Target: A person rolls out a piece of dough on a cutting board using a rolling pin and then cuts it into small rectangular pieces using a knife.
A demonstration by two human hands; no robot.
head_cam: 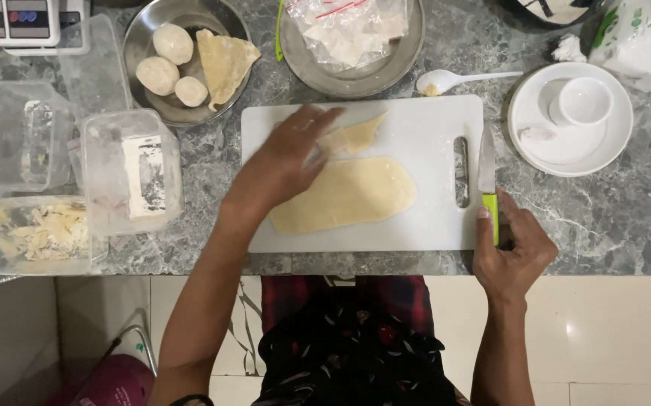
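A white cutting board (430,128) lies on the grey marble counter. On it rests a rolled-out sheet of pale dough (355,194). Above that sheet is a smaller trimmed strip of dough (355,135), and my left hand (284,162) pinches its left end. My right hand (509,248) is at the board's right edge, wrapped around the green handle of a knife (488,180) whose blade points away from me along the board's side.
A steel bowl (141,30) holds three dough balls and a folded dough sheet. Another steel bowl (408,53) holds a plastic bag of flour. A white spoon (460,78), white plate with small cup (573,113), and several clear plastic containers (126,169) stand around.
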